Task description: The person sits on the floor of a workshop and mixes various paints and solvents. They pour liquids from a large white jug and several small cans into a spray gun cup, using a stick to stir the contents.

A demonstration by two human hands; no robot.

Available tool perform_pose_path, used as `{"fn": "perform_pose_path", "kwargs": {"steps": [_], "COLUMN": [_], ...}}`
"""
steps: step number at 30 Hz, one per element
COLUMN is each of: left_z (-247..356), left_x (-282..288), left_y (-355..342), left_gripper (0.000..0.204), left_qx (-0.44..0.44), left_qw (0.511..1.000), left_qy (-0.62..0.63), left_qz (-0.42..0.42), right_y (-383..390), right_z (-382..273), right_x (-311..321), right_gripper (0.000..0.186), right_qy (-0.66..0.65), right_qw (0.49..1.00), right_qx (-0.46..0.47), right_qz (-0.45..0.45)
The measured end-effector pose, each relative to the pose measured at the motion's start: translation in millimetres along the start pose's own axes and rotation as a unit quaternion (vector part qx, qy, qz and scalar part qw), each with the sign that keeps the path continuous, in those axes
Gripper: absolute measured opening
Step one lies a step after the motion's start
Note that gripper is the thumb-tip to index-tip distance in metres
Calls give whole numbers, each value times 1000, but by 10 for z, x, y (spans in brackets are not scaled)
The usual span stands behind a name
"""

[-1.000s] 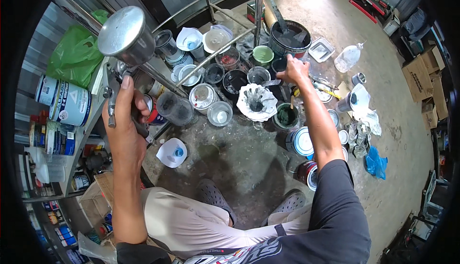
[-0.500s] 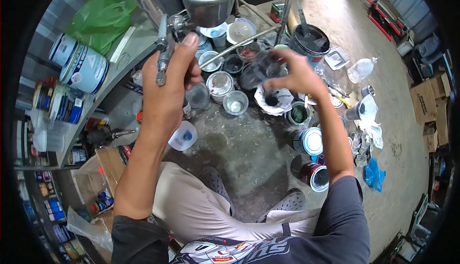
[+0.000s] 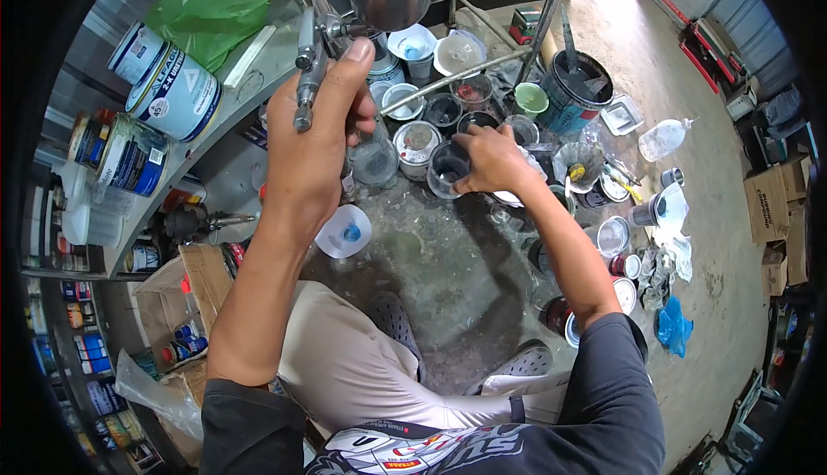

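The left hand grips a raised silver metal spray gun with round cup. The right hand is closed on a clear plastic cup, low among containers. Both are held, apart; no pouring shows. Nearer, grey concrete floor gives room; beyond, a thin metal bar limits it.

I see glare washing out the floor at upper right, dark shadows nearer centre, black fisheye corners and bowed straight edges.
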State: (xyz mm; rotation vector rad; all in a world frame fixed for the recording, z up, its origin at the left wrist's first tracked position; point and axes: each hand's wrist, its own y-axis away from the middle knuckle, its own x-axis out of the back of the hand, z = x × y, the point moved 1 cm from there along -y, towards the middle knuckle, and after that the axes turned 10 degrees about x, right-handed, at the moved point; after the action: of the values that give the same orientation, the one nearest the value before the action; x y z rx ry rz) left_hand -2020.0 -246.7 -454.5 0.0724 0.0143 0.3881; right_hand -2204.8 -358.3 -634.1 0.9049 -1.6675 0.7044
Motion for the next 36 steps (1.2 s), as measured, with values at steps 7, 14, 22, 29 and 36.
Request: {"fn": "perform_pose_path", "kwargs": {"steps": [7, 14, 22, 29, 36], "left_z": [6, 16, 13, 10, 4], "left_x": [-74, -65, -92, -94, -102], "left_y": [58, 68, 61, 58, 36], "left_gripper": [35, 36, 35, 34, 34], "left_qx": [-15, -7, -12, -23, -27], "left_qw": [998, 1000, 999, 999, 999], "left_qy": [-39, -25, -22, -15, -16], "left_qz": [-39, -15, -35, -31, -26], "right_y": [-119, -64, -53, 71, 522], "right_z": [-93, -13, 24, -5, -481], "right_x": [-251, -18, 16, 438, 392], "right_gripper": [74, 84, 82, 83, 80], "right_qy": [52, -57, -216, -240, -267], "right_qw": [999, 998, 975, 968, 961], "right_qx": [8, -24, -13, -25, 62], "right_qz": [-7, -5, 53, 72, -37]}}
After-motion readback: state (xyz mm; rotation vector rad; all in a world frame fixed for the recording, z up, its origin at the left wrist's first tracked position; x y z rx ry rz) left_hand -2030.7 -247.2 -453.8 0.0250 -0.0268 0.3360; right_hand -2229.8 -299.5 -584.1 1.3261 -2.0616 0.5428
